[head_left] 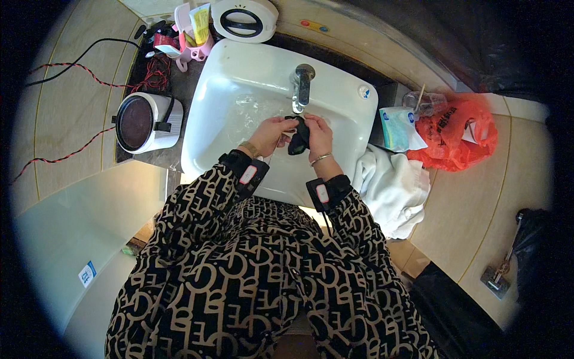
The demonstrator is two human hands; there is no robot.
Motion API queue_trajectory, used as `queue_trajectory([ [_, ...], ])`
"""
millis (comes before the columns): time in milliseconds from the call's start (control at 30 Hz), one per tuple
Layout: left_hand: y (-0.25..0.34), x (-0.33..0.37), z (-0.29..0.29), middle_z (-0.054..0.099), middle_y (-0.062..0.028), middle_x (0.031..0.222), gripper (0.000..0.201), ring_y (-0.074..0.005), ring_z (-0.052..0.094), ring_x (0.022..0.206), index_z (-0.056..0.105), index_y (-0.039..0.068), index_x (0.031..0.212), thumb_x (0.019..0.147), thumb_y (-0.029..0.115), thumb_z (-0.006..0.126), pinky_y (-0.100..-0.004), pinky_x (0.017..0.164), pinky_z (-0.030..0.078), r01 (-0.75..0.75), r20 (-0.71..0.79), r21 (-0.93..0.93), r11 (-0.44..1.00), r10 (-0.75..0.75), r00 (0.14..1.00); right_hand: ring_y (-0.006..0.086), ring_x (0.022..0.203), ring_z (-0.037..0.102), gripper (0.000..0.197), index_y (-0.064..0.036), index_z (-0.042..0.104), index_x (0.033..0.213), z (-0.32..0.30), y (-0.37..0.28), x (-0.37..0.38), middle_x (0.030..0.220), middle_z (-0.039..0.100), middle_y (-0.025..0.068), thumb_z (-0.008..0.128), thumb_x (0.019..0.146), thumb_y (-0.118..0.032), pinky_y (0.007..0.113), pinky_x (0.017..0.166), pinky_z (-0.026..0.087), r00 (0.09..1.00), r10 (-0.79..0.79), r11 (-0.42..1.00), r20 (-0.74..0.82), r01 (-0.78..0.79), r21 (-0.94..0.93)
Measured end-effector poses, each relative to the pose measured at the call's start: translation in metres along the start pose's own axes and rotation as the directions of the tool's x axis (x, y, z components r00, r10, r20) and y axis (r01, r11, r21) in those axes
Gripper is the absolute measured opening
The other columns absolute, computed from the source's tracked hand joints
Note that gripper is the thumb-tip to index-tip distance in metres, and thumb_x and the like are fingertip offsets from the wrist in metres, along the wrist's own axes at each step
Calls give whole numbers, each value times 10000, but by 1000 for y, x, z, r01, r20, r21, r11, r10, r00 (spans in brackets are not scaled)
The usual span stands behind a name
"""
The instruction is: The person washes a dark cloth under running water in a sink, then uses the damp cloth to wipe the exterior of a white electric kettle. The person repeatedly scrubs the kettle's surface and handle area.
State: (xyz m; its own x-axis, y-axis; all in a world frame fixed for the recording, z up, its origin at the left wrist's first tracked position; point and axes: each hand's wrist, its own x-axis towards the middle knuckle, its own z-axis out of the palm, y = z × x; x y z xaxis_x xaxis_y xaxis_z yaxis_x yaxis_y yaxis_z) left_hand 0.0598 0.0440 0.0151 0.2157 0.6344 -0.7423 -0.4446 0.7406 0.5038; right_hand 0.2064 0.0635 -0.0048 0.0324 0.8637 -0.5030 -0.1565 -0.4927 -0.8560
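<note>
Over the white washbasin (215,128), a small black piece of cloth (298,141) hangs between my two hands, just below the chrome tap (304,84). My left hand (269,137) pinches its left edge, fingers closed. On the other side, my right hand (320,136) grips its upper right edge between thumb and fingers. The cloth is bunched, so its exact kind cannot be made out. Water with some froth shows in the basin left of the tap.
A white bucket-like container (160,122) with a dark top stands left of the basin. Behind it are red cords (156,73) and a pink holder (203,49) with tubes. At right lie a tissue pack (396,127), a red plastic bag (451,143) and a white towel (391,191).
</note>
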Motion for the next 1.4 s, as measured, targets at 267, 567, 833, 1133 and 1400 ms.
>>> queue_trajectory([
  [267, -4, -3, -27, 583, 1, 788, 392, -85, 534, 626, 540, 87, 1145, 810, 248, 663, -218, 464, 347, -28, -99, 84, 996, 36, 994, 226, 876, 605, 361, -2, 583, 1136, 12, 7, -3, 941, 650, 74, 463, 894, -243, 325, 802, 459, 976, 95, 995, 198, -87, -48],
  [567, 14, -41, -54, 595, -55, 791, 207, -150, 557, 554, 542, 64, 994, 817, 137, 623, -236, 425, 417, -50, -77, -21, 999, 48, 996, 373, 989, 600, 501, -56, 452, 1333, 12, 112, 78, 1063, 619, 238, 490, 845, -165, 454, 858, 474, 764, 463, -75, 450, 540, -839],
  [833, 12, -51, -63, 589, -38, 763, 287, -131, 547, 550, 546, 79, 1054, 792, 147, 642, -247, 396, 341, -21, -164, -98, 995, 5, 986, 313, 837, 640, 214, 1, 627, 911, 14, 135, 105, 882, 655, 190, 515, 861, -174, 476, 761, 474, 792, 451, -46, 411, 480, -876],
  [1133, 3, -31, -52, 588, -22, 780, 264, -105, 540, 594, 549, 84, 1033, 827, 219, 646, -235, 409, 337, 37, -121, -122, 992, -52, 991, 189, 762, 636, 378, -60, 619, 915, 24, 40, 9, 817, 644, 44, 481, 911, -412, 332, 630, 521, 821, 535, 841, 199, -541, -28],
  [1400, 14, 3, -16, 587, -13, 804, 349, -91, 560, 603, 531, 105, 1056, 890, 411, 559, -224, 416, 313, -9, 22, -141, 990, 12, 1000, 195, 828, 618, 302, -87, 566, 1143, 15, 9, 7, 980, 635, 76, 598, 888, -247, 367, 714, 518, 956, 44, 910, 290, 81, -407],
])
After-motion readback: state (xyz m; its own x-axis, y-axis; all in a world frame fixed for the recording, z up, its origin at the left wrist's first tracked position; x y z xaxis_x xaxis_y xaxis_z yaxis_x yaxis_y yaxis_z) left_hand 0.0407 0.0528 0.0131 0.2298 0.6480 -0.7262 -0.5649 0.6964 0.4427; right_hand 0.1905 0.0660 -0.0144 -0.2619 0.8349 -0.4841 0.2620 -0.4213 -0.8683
